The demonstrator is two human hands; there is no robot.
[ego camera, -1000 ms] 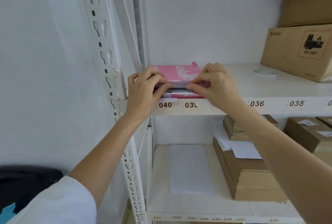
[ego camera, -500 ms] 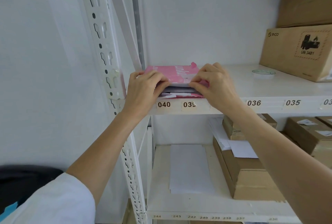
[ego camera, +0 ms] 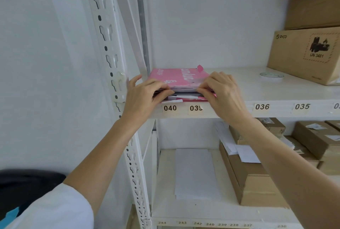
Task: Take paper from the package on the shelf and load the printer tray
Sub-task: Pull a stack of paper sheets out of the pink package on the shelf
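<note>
Reaching up to the white shelf (ego camera: 276, 98), we pinch the front edge of the pink paper package (ego camera: 176, 79) with both hands: left hand (ego camera: 143, 98) at nine o'clock of its opening, right hand (ego camera: 222, 94) at three o'clock. White sheets (ego camera: 185, 96) show between our fingertips.

Single head cam, wide-angle, worn on the person, facing forward at a white shelf (ego camera: 276, 90) about chest height, slightly down. Close range: both forearms enter from bottom corners, hands meet near frame centre. Left third is wall and the shelf upright (ego camera: 110, 59); lower shelf (ego camera: 202, 212) visible beneath. No second view, so no overlap
</note>
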